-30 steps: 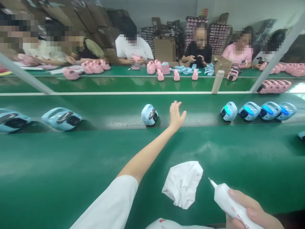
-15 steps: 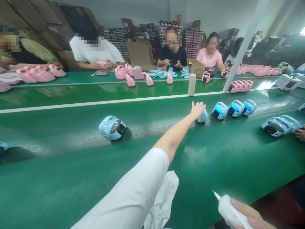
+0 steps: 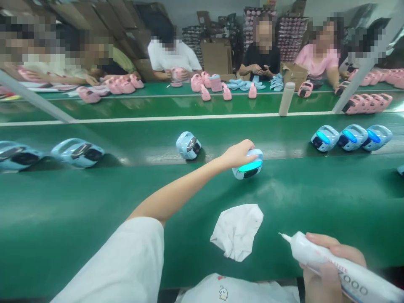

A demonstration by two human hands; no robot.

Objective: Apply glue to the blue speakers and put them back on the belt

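The left arm [image 3: 179, 194] stretches forward over the green worktop [image 3: 104, 223], palm down, its hand [image 3: 237, 154] gripping a blue handled device [image 3: 251, 165] with a lit cyan panel, near the conveyor's [image 3: 145, 145] closer edge. The right hand [image 3: 330, 277] grips a white nozzled tube [image 3: 356, 277], tip leftward; dark print ends "000", red lettering unclear.

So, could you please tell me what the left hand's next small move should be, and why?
I would probably draw the lit blue device nearer the white tube: the left hand holds the device with the arm stretched out, while the right hand holds the tube, its nozzle clearly apart from the device.
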